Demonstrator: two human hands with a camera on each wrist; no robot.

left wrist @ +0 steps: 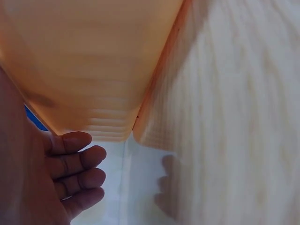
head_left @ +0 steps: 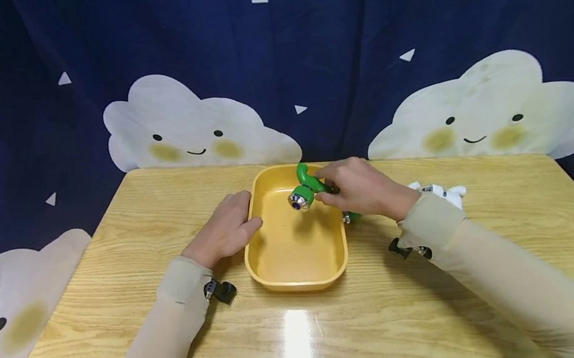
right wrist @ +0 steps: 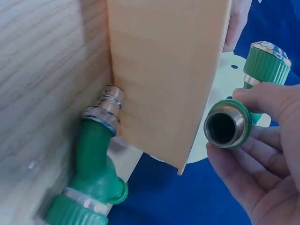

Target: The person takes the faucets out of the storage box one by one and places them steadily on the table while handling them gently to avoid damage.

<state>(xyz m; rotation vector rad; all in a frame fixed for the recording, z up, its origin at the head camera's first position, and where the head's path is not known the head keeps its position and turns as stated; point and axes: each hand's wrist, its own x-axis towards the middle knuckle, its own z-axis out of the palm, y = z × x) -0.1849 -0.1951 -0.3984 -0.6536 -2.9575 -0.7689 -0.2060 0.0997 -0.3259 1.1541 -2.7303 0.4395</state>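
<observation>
A yellow plastic basin [head_left: 294, 254] stands on the wooden table. My left hand [head_left: 225, 227] holds its left rim, the thumb over the edge and the fingers [left wrist: 79, 178] along the outside. Above the basin's far right part, my right hand [head_left: 359, 186] pinches a green tap [head_left: 312, 181] with a silver-and-blue handle end. Its round metal opening [right wrist: 221, 127] faces the right wrist camera. A second green tap [right wrist: 93, 154] with a metal spout end lies on the table against the basin's right side, mostly hidden by my right hand in the head view.
Behind my right wrist lies a white object with metal parts [head_left: 452, 195], partly covered by the sleeve. A dark blue curtain [head_left: 321, 40] with printed clouds hangs beyond the table's back edge. The wooden table top [head_left: 225, 354] reflects a bright strip of light.
</observation>
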